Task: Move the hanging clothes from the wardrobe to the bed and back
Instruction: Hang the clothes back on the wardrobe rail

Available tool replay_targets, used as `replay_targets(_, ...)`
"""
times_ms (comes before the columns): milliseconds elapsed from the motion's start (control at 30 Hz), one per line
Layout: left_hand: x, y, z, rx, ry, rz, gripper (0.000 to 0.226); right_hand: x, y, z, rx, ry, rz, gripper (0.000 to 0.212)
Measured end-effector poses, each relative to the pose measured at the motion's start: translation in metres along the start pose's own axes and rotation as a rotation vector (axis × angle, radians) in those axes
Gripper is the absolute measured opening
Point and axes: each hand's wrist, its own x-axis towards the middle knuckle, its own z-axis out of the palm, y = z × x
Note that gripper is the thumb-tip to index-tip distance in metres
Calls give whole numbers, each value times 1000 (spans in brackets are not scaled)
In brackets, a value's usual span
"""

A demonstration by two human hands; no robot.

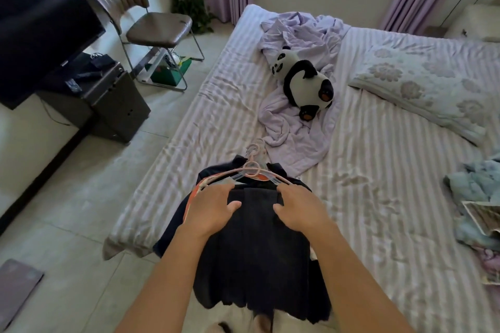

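Your two bare forearms reach forward from the near edge, side by side and angled slightly toward each other. Your left hand (pixel 209 208) lies palm down, fingers spread and pointing away from you, thumb stretched out toward the right. Your right hand (pixel 300 209) mirrors it, palm down, fingers extended forward, thumb stretched toward the left. The two thumbs point at one another with a gap between them. Both wrists are nearly straight, and neither hand has its fingers curled.
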Motion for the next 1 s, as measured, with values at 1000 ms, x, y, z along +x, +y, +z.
replay_targets(1000,236,-135,172,170,-215,-189,87,227,113,168,-149,-114,330,64)
